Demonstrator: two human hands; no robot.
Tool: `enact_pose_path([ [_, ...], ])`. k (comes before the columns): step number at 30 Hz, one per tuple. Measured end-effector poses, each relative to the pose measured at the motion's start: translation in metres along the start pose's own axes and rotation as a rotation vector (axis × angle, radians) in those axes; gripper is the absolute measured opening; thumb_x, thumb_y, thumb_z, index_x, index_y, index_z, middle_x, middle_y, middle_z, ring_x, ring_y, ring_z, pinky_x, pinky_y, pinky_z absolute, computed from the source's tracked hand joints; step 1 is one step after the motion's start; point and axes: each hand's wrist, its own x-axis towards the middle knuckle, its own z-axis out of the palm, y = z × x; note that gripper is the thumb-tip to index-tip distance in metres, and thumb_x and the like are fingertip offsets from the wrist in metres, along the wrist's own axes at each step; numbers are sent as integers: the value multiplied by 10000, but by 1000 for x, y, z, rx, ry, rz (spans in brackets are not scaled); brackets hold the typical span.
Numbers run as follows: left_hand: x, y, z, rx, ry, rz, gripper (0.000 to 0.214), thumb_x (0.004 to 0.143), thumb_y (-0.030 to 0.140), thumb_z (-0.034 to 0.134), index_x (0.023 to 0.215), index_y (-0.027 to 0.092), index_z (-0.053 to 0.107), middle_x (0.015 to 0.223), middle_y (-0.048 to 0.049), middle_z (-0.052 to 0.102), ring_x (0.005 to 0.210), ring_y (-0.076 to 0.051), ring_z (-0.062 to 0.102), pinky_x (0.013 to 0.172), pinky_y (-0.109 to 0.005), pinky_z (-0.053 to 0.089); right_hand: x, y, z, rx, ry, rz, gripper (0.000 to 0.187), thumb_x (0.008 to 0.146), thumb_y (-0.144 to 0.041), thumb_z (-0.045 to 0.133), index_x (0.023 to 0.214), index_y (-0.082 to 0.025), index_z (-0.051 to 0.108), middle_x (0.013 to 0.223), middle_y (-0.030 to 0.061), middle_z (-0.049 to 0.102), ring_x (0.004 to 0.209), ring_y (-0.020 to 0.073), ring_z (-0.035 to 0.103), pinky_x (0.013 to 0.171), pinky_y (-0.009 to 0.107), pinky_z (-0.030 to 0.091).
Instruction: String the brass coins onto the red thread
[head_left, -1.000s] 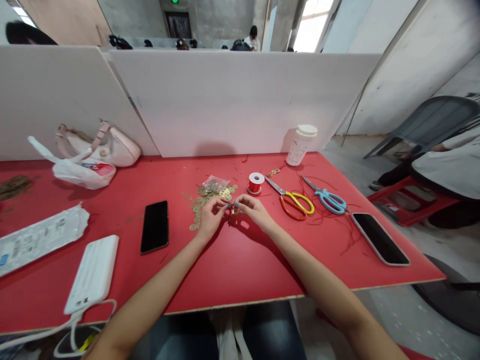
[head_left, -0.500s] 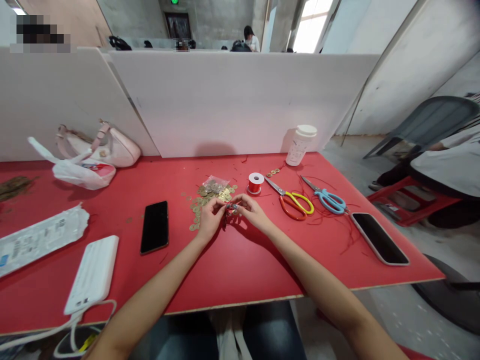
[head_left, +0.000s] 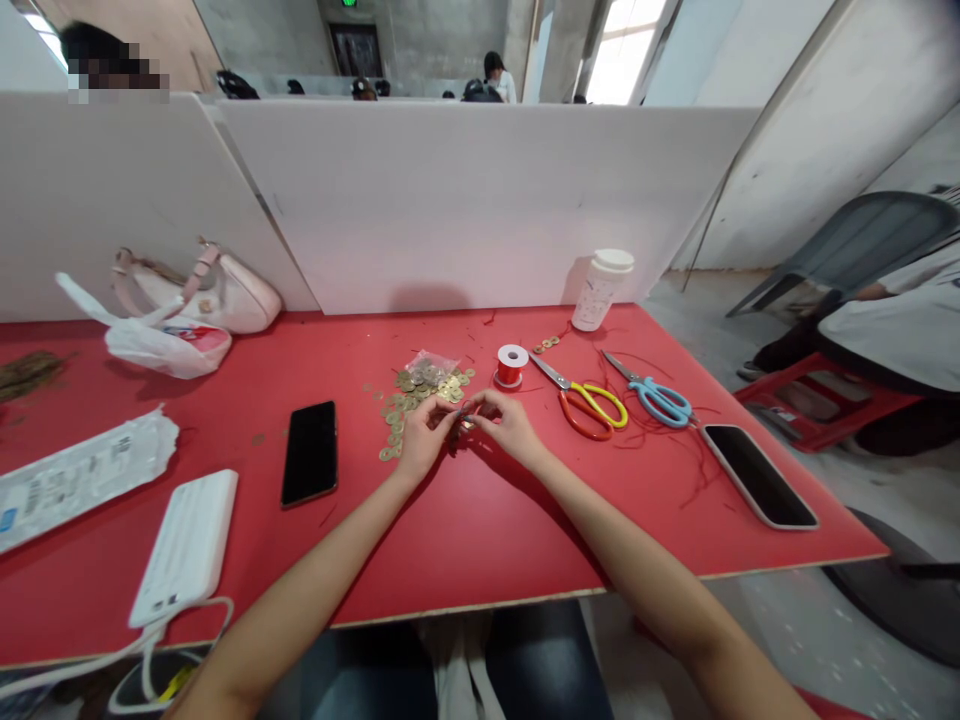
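Note:
My left hand [head_left: 424, 438] and my right hand [head_left: 508, 425] meet just in front of a pile of brass-coloured holed coins [head_left: 397, 406]. Fingertips of both are pinched together on a thin red cord [head_left: 466, 408]. Below the fingers hang what look like a few coins on that cord, partly hidden and too small to make out clearly. Beyond my right hand stands a spool of red cord [head_left: 511, 372]. A clear plastic bag [head_left: 435, 364] lies on the far side of the pile. Short strung coins [head_left: 547, 345] rest behind the spool.
On the red table [head_left: 465, 560] to the right lie red-and-yellow scissors [head_left: 596, 410], blue scissors [head_left: 660, 402] and a pale-edged phone [head_left: 759, 476]. A white cup [head_left: 602, 290] stands behind. Leftward are a black phone [head_left: 310, 455], a white power bank [head_left: 185, 545] and a handbag [head_left: 240, 295].
My fingertips have shifted slightly around the cord, and the right hand's fingers have drawn closer to the left's. The things on the table have stayed put.

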Motion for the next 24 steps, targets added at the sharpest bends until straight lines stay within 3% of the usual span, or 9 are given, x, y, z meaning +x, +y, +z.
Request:
enact_pose_path([
  [11, 3, -2, 0, -55, 28, -18, 220, 749, 365, 729, 736, 181, 610, 620, 0, 630, 533, -160, 631, 492, -253, 514, 0, -1, -3, -125, -42, -135, 85, 807, -156, 644, 834, -202, 711, 809, 23, 633, 701, 150, 560, 652, 270, 452],
  [24, 6, -5, -3, -35, 107, -39, 249, 683, 388, 777, 741, 172, 668, 680, -19, 675, 589, -156, 643, 505, -230, 510, 0, 3, -7, -225, -22, -172, 118, 802, -100, 617, 811, -198, 683, 846, 49, 624, 747, 184, 564, 677, 294, 440],
])
